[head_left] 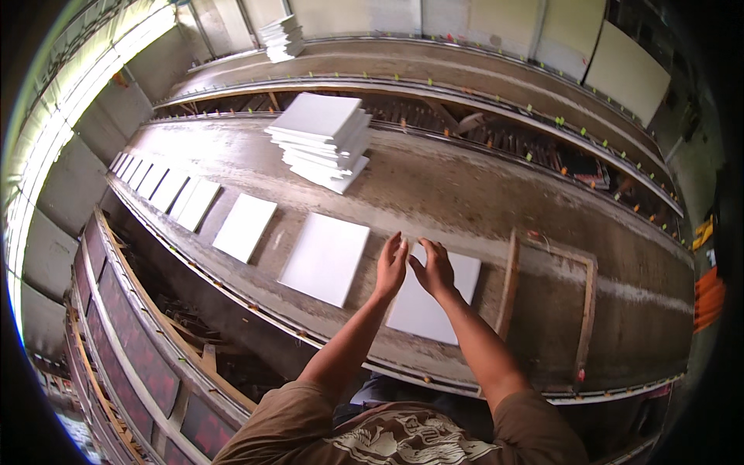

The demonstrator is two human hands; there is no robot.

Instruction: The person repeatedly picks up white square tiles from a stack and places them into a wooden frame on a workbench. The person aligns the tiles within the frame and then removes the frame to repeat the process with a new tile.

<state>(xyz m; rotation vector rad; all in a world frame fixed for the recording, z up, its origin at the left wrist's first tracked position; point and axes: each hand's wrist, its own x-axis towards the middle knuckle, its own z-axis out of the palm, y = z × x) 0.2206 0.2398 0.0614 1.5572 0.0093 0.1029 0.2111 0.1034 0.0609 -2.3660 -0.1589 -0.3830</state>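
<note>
Holding left hand [390, 267] and right hand [435, 269] close together, with fingers parted and loosely curved, near the far edge of a white sheet [422, 311] lying flat on a long brown table [434, 178], between a wooden frame [508, 287] and a second sheet [325, 260].

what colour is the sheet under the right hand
The sheet is white; it shows best in the head view.

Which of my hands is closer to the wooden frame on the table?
Right. Your right hand is left of the wooden frame, over a white sheet; your left hand is farther left of it.
</note>
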